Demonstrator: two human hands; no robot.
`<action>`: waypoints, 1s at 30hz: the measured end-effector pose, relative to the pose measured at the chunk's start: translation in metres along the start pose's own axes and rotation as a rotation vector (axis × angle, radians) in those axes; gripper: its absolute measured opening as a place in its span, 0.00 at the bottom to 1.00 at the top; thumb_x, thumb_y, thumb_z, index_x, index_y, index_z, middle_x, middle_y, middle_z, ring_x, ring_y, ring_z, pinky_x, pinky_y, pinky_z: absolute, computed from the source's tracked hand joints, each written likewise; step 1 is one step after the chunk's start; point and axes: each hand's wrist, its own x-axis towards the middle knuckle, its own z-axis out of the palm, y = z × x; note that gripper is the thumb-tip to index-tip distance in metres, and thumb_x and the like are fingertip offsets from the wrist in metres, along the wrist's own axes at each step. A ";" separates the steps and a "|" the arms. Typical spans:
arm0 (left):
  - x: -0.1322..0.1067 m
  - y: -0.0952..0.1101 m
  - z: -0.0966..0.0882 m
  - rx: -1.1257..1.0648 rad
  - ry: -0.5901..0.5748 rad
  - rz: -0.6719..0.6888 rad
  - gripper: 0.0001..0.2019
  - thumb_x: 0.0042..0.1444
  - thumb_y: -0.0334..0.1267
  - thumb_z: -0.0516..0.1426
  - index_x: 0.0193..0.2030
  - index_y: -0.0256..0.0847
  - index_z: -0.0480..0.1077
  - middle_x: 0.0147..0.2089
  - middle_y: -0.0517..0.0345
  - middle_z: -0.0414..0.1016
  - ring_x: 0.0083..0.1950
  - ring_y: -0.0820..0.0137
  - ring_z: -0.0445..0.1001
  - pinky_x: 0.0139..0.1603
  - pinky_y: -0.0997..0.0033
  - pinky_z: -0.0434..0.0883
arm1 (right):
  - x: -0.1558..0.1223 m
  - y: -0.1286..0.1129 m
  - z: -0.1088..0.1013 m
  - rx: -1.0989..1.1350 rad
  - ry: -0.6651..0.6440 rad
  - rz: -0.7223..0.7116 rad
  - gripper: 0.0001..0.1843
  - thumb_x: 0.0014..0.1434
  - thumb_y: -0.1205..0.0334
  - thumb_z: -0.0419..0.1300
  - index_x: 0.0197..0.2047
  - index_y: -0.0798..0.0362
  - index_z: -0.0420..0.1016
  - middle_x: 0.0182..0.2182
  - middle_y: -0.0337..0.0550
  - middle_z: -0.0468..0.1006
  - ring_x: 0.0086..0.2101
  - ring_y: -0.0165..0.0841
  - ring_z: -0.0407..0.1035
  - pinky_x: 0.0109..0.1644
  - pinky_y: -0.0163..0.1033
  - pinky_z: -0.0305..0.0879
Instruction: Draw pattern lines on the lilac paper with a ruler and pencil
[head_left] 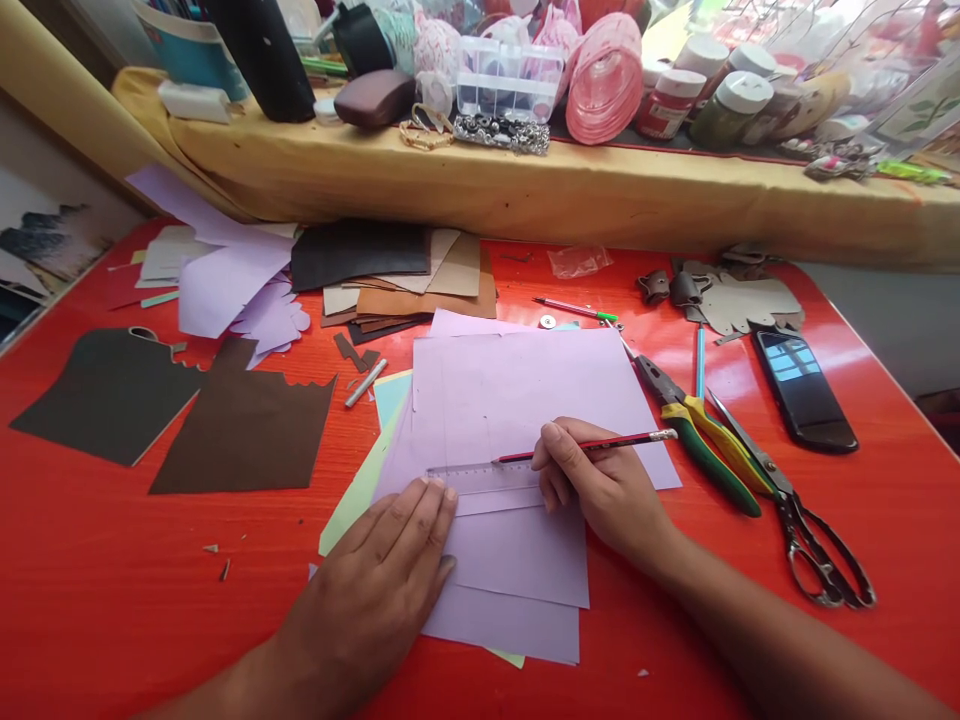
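Purple paper (540, 385) lies at the frame's centre beneath a clear ruler (495, 483). The left hand (386, 560) presses flat near the ruler's left end; the right hand (589, 475) grips a pencil (626, 441). Pressed mainly there, the ruler could pivot under pencil pressure, skewing any line.

Paper stack (517, 390), scissors (782, 488) on red table (112, 590)

Legible text: I am reading none | Clear ruler (491, 481) on lilac paper (525, 385): I am seeing scale marks, any numerals being too small | Red jar (670, 104) at back: I am making out a label (661, 121), its print too blurred
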 end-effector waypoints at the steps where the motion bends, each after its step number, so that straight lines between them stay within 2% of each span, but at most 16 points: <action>1: 0.000 0.000 0.000 -0.001 -0.001 0.001 0.18 0.80 0.31 0.49 0.66 0.23 0.74 0.61 0.38 0.84 0.62 0.51 0.81 0.65 0.52 0.70 | 0.000 0.000 0.000 -0.001 0.001 0.001 0.29 0.76 0.36 0.61 0.32 0.51 0.77 0.16 0.32 0.67 0.19 0.32 0.68 0.27 0.39 0.64; 30: 0.000 0.002 0.001 -0.037 0.001 -0.033 0.18 0.81 0.33 0.49 0.67 0.26 0.73 0.61 0.40 0.84 0.63 0.53 0.81 0.67 0.53 0.70 | 0.001 -0.004 0.001 0.006 0.009 -0.043 0.30 0.76 0.37 0.62 0.30 0.52 0.78 0.18 0.33 0.67 0.19 0.30 0.69 0.26 0.37 0.61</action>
